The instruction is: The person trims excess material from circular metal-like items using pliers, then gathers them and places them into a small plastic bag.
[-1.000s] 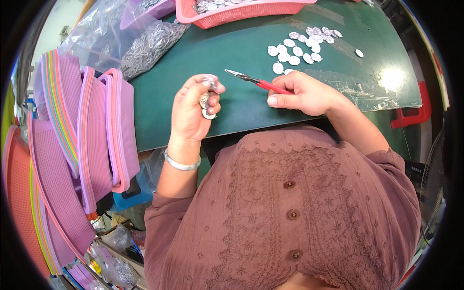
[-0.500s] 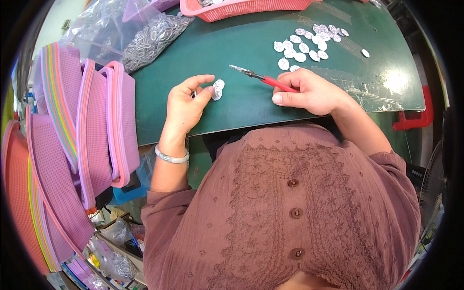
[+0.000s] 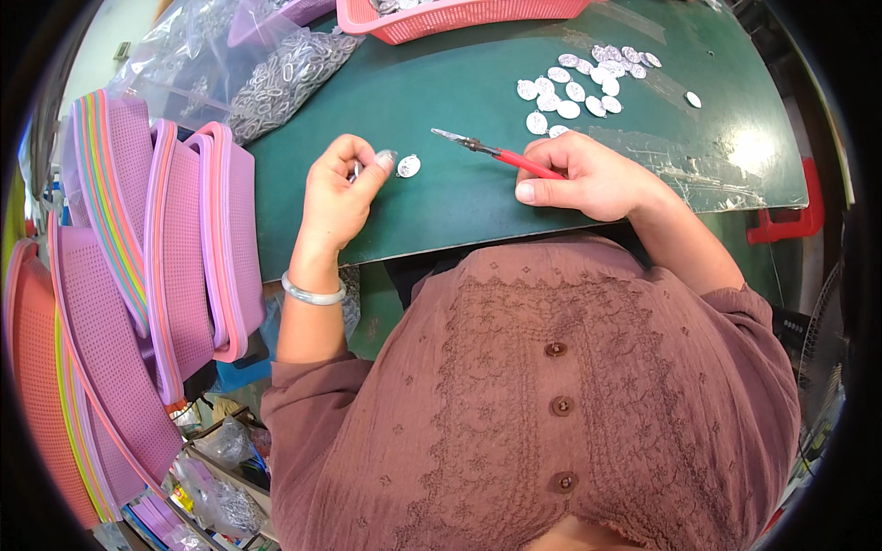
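My left hand [image 3: 338, 191] is closed, thumb against the fingers, pinching a small silvery oval tag [image 3: 387, 156]. A bit of metal also shows inside the curled fingers, too small to name. Just right of the thumb, one loose oval tag [image 3: 409, 166] lies flat on the green table. My right hand [image 3: 593, 174] is wrapped round the red handles of slim pliers [image 3: 496, 152], whose pointed jaws aim left, above the tabletop. Beyond that hand, several more oval tags [image 3: 575, 92] are spread out, some overlapping.
A pink basket [image 3: 459, 26] stands at the far edge. Clear bags of metal links [image 3: 294, 78] lie at the back left. Stacked purple baskets [image 3: 184, 257] crowd the left side. The green table [image 3: 459, 207] ends close to my body; a red stool [image 3: 790, 216] is beyond its right edge.
My left hand has drawn slightly left and lifted one of the two overlapping tags, leaving the other on the table. The right hand and pliers have hardly moved.
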Available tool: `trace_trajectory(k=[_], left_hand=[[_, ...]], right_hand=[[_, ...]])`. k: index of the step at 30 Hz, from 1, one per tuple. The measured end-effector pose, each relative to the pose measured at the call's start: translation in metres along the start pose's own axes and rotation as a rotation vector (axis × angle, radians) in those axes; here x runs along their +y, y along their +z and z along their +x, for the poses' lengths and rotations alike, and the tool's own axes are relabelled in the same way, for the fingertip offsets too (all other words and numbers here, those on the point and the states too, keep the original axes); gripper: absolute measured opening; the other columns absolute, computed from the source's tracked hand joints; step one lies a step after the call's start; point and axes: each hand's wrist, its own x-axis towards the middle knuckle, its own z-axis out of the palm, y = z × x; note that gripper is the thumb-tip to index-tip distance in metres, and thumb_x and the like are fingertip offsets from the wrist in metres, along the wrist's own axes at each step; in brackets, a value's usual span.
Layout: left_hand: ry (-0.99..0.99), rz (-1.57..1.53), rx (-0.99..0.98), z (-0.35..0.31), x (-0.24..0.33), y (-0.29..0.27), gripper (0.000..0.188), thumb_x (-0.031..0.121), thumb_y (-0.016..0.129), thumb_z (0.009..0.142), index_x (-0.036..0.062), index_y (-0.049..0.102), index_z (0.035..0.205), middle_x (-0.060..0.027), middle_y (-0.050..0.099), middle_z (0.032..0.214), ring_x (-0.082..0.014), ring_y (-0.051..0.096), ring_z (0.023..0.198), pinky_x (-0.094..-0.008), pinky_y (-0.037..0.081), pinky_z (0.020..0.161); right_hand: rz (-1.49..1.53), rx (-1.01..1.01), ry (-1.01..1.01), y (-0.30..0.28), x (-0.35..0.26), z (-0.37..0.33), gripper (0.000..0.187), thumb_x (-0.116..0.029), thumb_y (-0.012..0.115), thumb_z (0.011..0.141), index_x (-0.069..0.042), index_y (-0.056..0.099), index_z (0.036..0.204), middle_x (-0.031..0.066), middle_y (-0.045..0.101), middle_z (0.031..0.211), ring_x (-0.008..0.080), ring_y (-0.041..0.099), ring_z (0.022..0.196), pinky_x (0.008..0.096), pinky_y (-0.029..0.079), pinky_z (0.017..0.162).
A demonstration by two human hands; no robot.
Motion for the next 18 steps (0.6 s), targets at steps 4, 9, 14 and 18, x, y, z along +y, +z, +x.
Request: trace_trajectory(k=[4, 9, 14, 18], left_hand=[[-0.151, -0.468, 0.109, 0.006, 0.02, 0.016, 0.015, 0.004, 0.058, 0.082, 0.0031, 0.052, 0.095, -0.0053, 0.057, 0.068, -0.0012, 0.038, 0.044, -0.0141, 0.026, 0.036], [-0.16, -0.598, 0.11, 0.006, 0.044, 0.042, 0.017, 0.004, 0.06, 0.081, -0.0028, 0.055, 0.096, -0.0096, 0.062, 0.075, -0.0007, 0.039, 0.045, -0.0133, 0.03, 0.039], [-0.121, -0.525, 0.119, 0.007, 0.049, 0.055, 0.013, 0.005, 0.061, 0.081, -0.0019, 0.057, 0.09, -0.009, 0.061, 0.072, -0.0003, 0.038, 0.045, -0.0138, 0.027, 0.038], [-0.135, -0.477, 0.093, 0.006, 0.054, 0.057, 0.012, 0.004, 0.061, 0.08, -0.0022, 0.057, 0.09, -0.0093, 0.06, 0.071, -0.0006, 0.038, 0.045, -0.014, 0.026, 0.038]], right_hand=[[-0.037, 0.006, -0.007, 0.002, 0.002, 0.0, 0.039, -0.035, 0.064, 0.079, 0.003, 0.058, 0.075, 0.0036, 0.048, 0.057, 0.012, 0.042, 0.054, 0.0288, 0.035, 0.049], [-0.059, 0.053, 0.047, 0.004, -0.01, -0.003, 0.029, -0.027, 0.062, 0.083, 0.0, 0.057, 0.076, 0.0032, 0.047, 0.069, 0.0136, 0.043, 0.065, 0.0287, 0.036, 0.06], [-0.096, 0.117, 0.017, 0.004, -0.009, -0.005, 0.029, -0.028, 0.061, 0.083, 0.0, 0.057, 0.076, 0.0044, 0.046, 0.068, 0.0161, 0.043, 0.068, 0.0305, 0.037, 0.063], [-0.165, 0.169, -0.116, 0.006, -0.005, -0.003, 0.038, -0.033, 0.061, 0.08, 0.005, 0.06, 0.081, 0.0131, 0.055, 0.067, 0.0212, 0.052, 0.061, 0.0337, 0.041, 0.055]])
